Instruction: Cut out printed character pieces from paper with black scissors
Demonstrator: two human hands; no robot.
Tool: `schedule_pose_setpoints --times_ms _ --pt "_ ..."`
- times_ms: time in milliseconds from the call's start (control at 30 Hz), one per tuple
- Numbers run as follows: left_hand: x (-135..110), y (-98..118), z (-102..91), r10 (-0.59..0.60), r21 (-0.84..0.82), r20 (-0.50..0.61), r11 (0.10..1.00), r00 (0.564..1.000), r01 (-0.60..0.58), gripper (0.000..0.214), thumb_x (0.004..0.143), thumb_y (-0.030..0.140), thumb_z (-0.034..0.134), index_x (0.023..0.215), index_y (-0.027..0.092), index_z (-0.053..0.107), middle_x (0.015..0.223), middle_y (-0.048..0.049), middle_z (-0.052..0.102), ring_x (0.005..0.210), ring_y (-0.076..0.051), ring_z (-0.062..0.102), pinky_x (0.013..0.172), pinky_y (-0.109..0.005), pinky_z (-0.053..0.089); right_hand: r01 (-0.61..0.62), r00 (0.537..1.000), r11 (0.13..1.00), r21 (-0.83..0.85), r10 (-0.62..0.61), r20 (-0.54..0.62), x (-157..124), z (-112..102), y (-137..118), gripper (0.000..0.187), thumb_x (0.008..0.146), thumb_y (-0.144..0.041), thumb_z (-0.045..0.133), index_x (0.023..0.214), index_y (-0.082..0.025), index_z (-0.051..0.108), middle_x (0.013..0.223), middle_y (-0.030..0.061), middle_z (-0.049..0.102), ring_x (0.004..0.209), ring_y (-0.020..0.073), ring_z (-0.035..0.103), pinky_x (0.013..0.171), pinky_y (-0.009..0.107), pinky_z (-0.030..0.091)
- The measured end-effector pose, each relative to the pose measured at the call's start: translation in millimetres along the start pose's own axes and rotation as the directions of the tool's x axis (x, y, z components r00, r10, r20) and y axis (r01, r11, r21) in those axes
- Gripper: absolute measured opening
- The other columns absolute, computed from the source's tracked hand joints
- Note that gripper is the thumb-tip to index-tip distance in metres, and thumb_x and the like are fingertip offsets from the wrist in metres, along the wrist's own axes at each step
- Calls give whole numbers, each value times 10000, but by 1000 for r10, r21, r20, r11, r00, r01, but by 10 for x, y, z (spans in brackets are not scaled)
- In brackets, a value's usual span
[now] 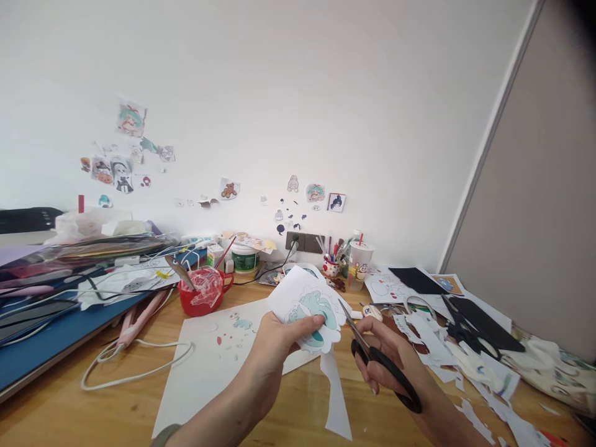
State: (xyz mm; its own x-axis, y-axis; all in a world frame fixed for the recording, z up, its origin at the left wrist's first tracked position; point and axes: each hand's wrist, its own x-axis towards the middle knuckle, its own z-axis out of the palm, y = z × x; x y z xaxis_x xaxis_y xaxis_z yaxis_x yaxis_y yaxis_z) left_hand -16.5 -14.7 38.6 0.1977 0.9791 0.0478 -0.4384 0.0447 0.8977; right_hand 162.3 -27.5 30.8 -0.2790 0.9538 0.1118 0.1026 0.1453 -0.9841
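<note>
My left hand (279, 338) is closed in a pinch on a sheet of white paper (305, 307) printed with a teal cartoon figure, held up above the wooden desk (93, 397). My right hand (388, 354) grips a pair of black-handled scissors (379, 360), fingers through the loops. The blades point up and left into the paper's right edge. A trimmed strip of paper (336, 394) hangs down from the sheet between both hands.
A white sticker sheet (205, 366) lies under my left arm. A red cup (202, 292) stands at the left, with a white cable (135, 363) and a blue board (51, 335). Paper scraps (447, 354) and a second pair of black scissors (465, 329) lie at the right. Jars and pens stand by the wall.
</note>
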Motion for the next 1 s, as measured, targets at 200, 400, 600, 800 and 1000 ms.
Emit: schedule_pose_setpoints --times_ms 200,400,600,800,1000 --pt "8 73 -14 -38 56 5 998 999 38 242 616 230 709 824 115 661 826 -93 685 720 -166 601 668 -255 464 -19 1000 1000 -23 19 -4 -61 36 -97 266 570 -143 503 800 -213 387 504 -97 459 455 79 366 423 184 318" --pt "29 83 -65 -16 95 33 995 999 13 229 614 246 716 807 131 674 819 -81 694 712 -157 605 660 -239 463 -29 999 999 -19 30 30 -58 19 -101 273 548 -169 521 785 -212 391 513 -91 460 452 78 366 406 181 314" --pt "32 105 -72 -22 96 48 995 999 17 232 608 242 721 814 143 678 814 -72 699 713 -154 614 657 -230 466 -27 999 999 -31 27 21 -58 17 -101 256 570 -187 555 772 -217 400 502 -102 434 434 69 341 394 168 329" --pt "39 105 -79 -16 106 52 994 999 10 252 608 254 719 829 139 676 828 -85 696 731 -171 617 680 -249 462 -35 999 999 5 35 20 -54 1 -91 247 549 -156 559 742 -218 417 478 -107 430 403 63 348 370 162 310" --pt "50 120 -89 -19 103 67 995 998 12 260 596 255 725 820 131 679 845 -95 696 735 -182 619 680 -257 457 -51 997 999 -12 51 51 -49 -11 -88 254 539 -169 562 745 -214 421 463 -106 452 386 59 362 350 149 306"
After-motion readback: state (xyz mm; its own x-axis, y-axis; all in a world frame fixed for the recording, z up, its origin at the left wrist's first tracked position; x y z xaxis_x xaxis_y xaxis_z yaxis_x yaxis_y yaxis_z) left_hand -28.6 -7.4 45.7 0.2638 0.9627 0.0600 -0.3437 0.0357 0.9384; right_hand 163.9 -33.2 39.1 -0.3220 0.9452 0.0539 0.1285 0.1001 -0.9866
